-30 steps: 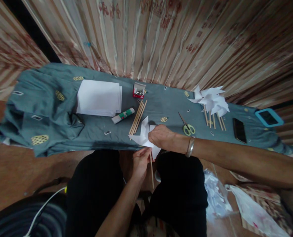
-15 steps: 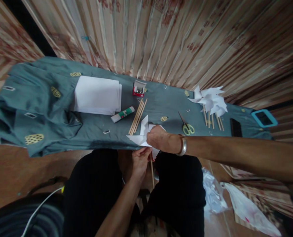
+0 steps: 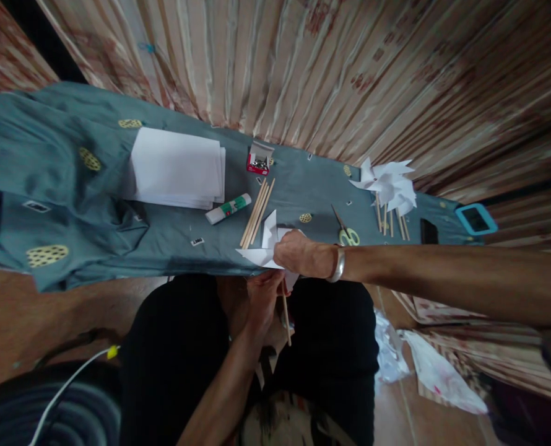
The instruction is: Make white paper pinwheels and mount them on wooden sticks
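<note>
A white paper pinwheel [image 3: 262, 246] lies over the near edge of the teal cloth. My right hand [image 3: 298, 254] rests closed on its centre, with a metal bangle on that wrist. Below it, my left hand [image 3: 262, 297] pinches the top of a thin wooden stick [image 3: 286, 316] that hangs down between my knees, right under the pinwheel. Where the stick meets the paper is hidden by my fingers.
On the teal cloth [image 3: 71, 204] lie a stack of white paper [image 3: 176, 168], a glue stick [image 3: 228, 209], a red pin box [image 3: 258, 160], loose sticks [image 3: 255, 214], scissors [image 3: 345, 230], finished pinwheels [image 3: 387, 186], a phone [image 3: 428, 231] and a blue-framed device [image 3: 476, 218]. Plastic bags [image 3: 424, 365] lie on the floor.
The view has shifted, so everything sits a little higher and further left. My hands stay on the pinwheel and stick, and the stick tilts slightly more.
</note>
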### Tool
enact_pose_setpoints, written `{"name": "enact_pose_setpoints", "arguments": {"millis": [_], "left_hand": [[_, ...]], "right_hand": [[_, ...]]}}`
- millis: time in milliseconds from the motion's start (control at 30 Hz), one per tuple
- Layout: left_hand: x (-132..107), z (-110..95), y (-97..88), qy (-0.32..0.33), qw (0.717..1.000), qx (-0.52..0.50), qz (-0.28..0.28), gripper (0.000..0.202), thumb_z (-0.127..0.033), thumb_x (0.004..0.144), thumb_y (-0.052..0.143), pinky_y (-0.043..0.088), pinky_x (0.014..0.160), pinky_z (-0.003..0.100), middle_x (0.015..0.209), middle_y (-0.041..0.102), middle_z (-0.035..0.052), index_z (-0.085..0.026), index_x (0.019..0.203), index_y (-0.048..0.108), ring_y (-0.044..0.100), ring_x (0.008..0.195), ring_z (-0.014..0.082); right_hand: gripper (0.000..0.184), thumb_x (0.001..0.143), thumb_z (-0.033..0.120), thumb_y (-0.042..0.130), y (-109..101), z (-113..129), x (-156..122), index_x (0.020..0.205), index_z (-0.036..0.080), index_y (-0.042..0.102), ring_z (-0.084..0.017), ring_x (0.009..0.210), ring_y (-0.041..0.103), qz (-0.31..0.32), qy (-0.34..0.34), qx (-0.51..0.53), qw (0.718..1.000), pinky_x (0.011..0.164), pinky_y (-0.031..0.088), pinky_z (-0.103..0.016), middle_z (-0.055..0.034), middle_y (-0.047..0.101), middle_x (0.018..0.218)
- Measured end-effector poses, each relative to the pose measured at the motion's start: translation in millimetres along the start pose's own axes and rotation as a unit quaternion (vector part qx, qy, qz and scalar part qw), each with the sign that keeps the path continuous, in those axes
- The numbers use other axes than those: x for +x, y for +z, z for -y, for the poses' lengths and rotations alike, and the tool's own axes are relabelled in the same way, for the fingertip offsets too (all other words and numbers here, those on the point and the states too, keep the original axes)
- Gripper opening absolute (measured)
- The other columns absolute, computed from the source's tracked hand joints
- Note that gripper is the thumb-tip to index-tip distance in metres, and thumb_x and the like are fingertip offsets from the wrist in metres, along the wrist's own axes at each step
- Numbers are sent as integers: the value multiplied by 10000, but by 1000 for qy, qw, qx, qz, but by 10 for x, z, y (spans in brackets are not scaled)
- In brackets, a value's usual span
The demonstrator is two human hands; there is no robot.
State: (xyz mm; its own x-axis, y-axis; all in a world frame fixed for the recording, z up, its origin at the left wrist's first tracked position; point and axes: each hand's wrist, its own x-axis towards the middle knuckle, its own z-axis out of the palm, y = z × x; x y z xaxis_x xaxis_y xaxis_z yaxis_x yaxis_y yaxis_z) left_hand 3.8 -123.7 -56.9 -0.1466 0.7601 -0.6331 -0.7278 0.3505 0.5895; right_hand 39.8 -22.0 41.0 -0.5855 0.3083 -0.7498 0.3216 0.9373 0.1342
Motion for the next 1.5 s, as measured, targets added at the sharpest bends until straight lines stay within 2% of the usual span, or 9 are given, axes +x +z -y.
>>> {"name": "enact_pose_setpoints", "arguments": {"millis": [233,433,833,1000,1167,1333,1500], "left_hand": [[5,4,-10,-4,1000,3,5,355,-444,430,828,497,445,249,474,601,-8,-142,539,677,543,428,109],[30,37,-18,0,1000,-7,15,375,-458,430,836,495,444,247,466,601,-7,-139,520,661,537,413,105],[49,66,-32,0,999,-22,43,396,-469,468,847,476,442,241,463,588,-4,-133,506,642,534,410,105],[30,35,-19,-10,999,-37,33,403,-469,432,859,480,431,246,458,597,-1,-132,506,650,536,401,108],[-3,-3,-16,-3,999,-23,31,396,-476,450,851,495,443,246,446,598,-2,-141,495,646,546,409,111],[8,3,-3,-15,999,-30,26,422,-500,402,850,487,438,248,443,605,4,-141,500,652,550,399,117],[23,16,-8,-6,999,-23,33,424,-510,434,834,481,445,251,418,569,-9,-149,470,614,522,382,105]], "right_hand": [[249,887,78,480,-98,45,-10,836,109,722,-237,786,683,13,18,-3,1000,584,450,-309,-142,723,836],[288,901,65,448,-177,82,-36,891,95,734,-261,878,687,26,22,0,999,660,479,-338,-176,735,926],[286,879,53,461,-78,82,46,925,81,742,-278,890,687,43,29,2,999,691,491,-362,-200,736,927],[269,890,105,470,-49,84,72,921,70,735,-291,873,688,51,34,-2,998,696,504,-391,-204,728,917],[281,873,66,452,-35,94,74,863,80,732,-280,863,695,49,34,-16,998,685,510,-374,-190,726,880],[259,866,63,468,-16,97,85,845,84,726,-292,872,702,48,33,-23,998,681,519,-387,-185,724,874],[255,852,38,468,25,86,115,831,74,720,-289,886,700,46,29,-24,998,698,520,-382,-184,723,868]]}}
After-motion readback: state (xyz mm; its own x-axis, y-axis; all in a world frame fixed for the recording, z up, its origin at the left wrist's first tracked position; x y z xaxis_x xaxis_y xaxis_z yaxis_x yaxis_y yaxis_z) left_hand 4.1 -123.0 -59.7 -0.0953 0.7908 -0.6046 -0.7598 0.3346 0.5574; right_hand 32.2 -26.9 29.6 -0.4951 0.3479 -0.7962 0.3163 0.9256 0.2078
